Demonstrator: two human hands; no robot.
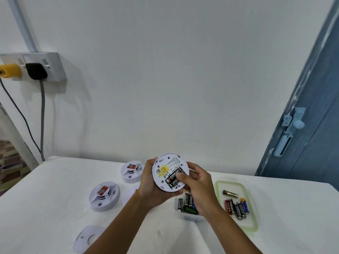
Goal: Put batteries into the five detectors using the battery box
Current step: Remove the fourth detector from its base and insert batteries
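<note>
We find the detector (170, 172) held clear above the worktop (55, 180), its open back tilted toward the head camera, evidently so the battery bay can be seen and reached. The left hand (149, 182) is the holding grip: fingers wrapped round the rim and underside, closed firmly on the housing. The right hand (197, 186) grips the opposite edge, its thumb (180, 177) pressed onto a black battery (173, 178) lying in the bay; we judge it is being seated.

Directly below the grip sits the battery box (187, 208), partly hidden by the right wrist. Its lid (236, 204), outboard of the right hand, carries loose batteries. Beyond the left hand stand two detectors (104, 196) (132, 171), face up, and a third (130, 194) largely masked. A mounting plate (88, 238) lies under the left forearm. Nothing obstructs the work.
</note>
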